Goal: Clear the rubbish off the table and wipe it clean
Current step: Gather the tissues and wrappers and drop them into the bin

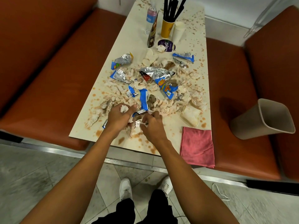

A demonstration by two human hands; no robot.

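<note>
Left grip (119,116): over the near end of the worktop (129,39), clamped on a crumpled tissue wad (123,108) that we see bulging between thumb and fingers.
Right grip (152,126): just beside the left one, fingers curled down and closed on a bunch of the tissue scraps (168,105) at the near edge of the pile.
Foil wrapper (140,112): a silver and blue piece lying between our two grips, touching the scraps.
Rubbish: stained tissue scraps spread across the middle of the worktop, mixed with blue snack wrappers; a large silver bag (157,72) lies flattened on the pile towards the far side.
Folded paper (191,116): on the right of the pile, near the cloth.
Spills: brown-orange spots and smears cover the worktop from the near edge to the far end.
Pink cloth (197,146): flat on the near right corner, its near edge hanging over the side.
Bin (265,120): beige, tipped over on the orange seat (234,88) to our right, apart from the worktop.
Far end: a yellow cup (167,28) holding black straws (173,7), a water bottle (151,16) to its left, white paper cups (178,31) to its right, a brown packet (152,33) standing in front.
Purple disc (168,45): near the packet, with a small tissue ball resting on it.
</note>
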